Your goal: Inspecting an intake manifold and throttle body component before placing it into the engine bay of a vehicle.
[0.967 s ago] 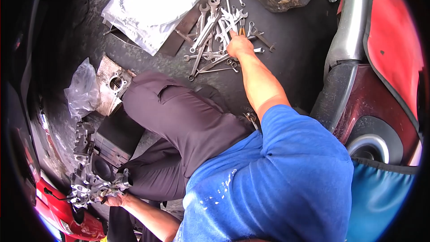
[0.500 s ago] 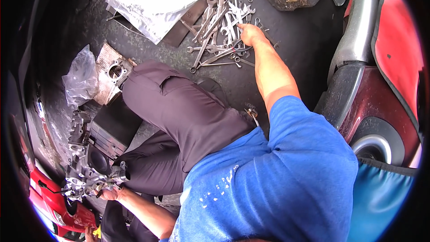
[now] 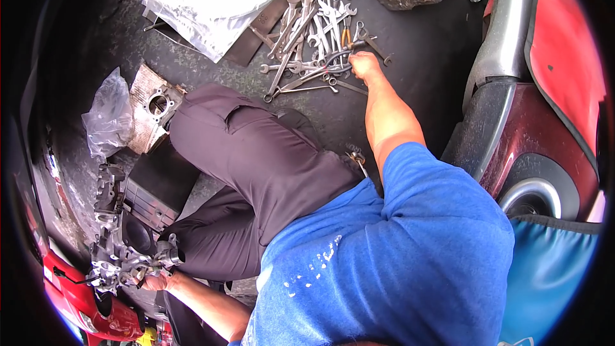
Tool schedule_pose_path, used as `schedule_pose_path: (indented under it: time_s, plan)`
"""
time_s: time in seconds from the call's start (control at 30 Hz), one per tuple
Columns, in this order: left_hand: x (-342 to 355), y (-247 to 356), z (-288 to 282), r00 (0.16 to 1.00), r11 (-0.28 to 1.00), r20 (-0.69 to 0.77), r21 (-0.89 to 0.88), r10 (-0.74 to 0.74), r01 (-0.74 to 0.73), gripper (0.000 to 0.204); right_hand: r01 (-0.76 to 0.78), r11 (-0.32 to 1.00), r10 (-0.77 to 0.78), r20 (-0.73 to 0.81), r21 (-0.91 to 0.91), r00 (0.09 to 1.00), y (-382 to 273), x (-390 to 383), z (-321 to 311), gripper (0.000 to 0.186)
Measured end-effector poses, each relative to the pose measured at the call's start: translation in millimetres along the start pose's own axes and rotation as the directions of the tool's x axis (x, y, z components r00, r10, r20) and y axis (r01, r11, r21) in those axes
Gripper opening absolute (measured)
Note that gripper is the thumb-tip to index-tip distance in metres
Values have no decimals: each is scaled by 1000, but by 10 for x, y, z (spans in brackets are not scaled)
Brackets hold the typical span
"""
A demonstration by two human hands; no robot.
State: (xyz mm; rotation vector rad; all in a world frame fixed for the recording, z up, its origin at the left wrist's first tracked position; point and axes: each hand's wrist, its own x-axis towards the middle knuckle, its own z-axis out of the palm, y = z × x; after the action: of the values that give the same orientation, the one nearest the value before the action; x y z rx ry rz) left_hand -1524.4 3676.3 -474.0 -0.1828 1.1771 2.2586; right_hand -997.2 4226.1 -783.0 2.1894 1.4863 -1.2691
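Left hand grasping metal engine part, right hand partly curled at dark tool handles, grip unclear

The right hand has left the silver wrench it was touching in the heap of wrenches and has drawn back toward the person and toward the floor's right edge, beside the bumper. Its fingertips are now at the dark curved handles of a tool on the near side of the heap, though a firm grip cannot be told, and the orange-handled pliers, covered half a second ago, show again beyond the knuckles.
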Motion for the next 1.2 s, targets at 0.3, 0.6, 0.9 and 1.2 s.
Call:
schedule_pose_path:
  time_s: [0.3, 0.6, 0.9, 1.2]
  plan:
    - [59, -61, -64, 999, 999, -6, 6, 34, -33, 44, -379, 797, 351, 150, 469, 924, 192, -650, 139, 13]
    - [117, -70, -75, 998, 998, -8, 27, 57, -56, 44, -447, 757, 434, 146, 476, 889, 394, -748, 341, 10]
    - [135, -77, -69, 995, 994, -17, 53, 94, -93, 43, -379, 829, 352, 143, 412, 925, 286, -567, 398, 9]
    - [165, -21, -61, 990, 987, -25, 85, 140, -137, 43, -145, 989, 120, -397, -35, 910, -74, -471, 390, 39]
